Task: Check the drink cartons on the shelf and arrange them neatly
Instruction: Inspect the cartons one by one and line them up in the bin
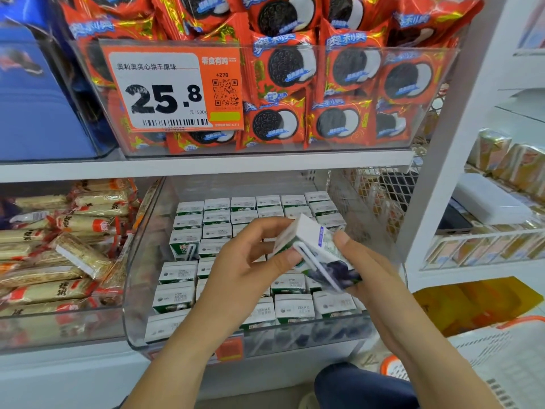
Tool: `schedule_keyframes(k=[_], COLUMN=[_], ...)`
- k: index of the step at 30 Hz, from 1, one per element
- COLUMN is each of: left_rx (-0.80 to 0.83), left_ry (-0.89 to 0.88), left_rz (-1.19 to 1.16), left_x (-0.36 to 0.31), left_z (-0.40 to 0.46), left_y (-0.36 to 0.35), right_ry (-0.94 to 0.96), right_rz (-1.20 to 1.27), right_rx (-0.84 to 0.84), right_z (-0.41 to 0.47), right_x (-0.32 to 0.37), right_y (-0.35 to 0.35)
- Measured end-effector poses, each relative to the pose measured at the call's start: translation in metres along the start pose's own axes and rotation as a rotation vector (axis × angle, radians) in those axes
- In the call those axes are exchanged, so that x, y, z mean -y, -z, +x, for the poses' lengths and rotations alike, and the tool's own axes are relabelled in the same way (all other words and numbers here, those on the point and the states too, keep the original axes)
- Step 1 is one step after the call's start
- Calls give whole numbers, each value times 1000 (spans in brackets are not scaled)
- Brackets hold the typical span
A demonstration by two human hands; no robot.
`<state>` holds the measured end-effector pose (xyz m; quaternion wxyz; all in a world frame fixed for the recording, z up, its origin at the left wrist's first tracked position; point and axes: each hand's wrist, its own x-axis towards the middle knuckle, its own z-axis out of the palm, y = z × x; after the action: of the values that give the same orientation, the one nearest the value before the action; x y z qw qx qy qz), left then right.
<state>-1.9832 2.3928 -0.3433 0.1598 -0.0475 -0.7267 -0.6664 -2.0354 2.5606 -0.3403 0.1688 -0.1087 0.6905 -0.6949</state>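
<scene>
Several small white and green drink cartons stand in rows inside a clear plastic bin on the lower shelf. Above the bin I hold one carton tilted on its side, with a straw taped along it and a dark blueberry picture at its lower end. My left hand pinches its left end between thumb and fingers. My right hand grips its right side and lower end. The cartons under my hands are hidden.
A clear bin of red cookie packs with an orange price tag sits on the shelf above. Wrapped snack bars fill the bin to the left. A white wire rack with yellow packs stands right.
</scene>
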Motion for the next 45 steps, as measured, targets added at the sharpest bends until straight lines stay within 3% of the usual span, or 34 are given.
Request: schedule_keyframes(k=[2, 5, 8, 11, 13, 19, 25, 31, 33, 45], left_rx=[-33, -134, -232, -248, -206, -131, -48, 27, 37, 285], left_ry=[-1, 3, -11, -22, -19, -80, 6, 63, 70, -33], left_rz=[-13, 33, 60, 114, 168, 322, 470, 830, 849, 1120], left_x=[3, 8, 10, 11, 14, 23, 43, 63, 66, 43], left_z=[0, 2, 9, 25, 38, 72, 96, 104, 105, 99], left_y=[0, 0, -1, -11, -23, -51, -64, -76, -74, -75], right_ry=[162, 436, 446, 254, 173, 216, 214, 227, 233, 241], right_rz=[-112, -311, -570, -882, -957, -961, -977, -990, -993, -994], right_rx=[-93, -407, -589, -532, -453, -422, -363, -334, -312, -315], right_z=[-3, -8, -5, 3, 7, 14, 16, 16, 17, 20], right_x=[3, 7, 5, -5, -9, -10, -10, -8, -8, -12], right_y=[3, 25, 50, 63, 66, 72, 75, 77, 78, 79])
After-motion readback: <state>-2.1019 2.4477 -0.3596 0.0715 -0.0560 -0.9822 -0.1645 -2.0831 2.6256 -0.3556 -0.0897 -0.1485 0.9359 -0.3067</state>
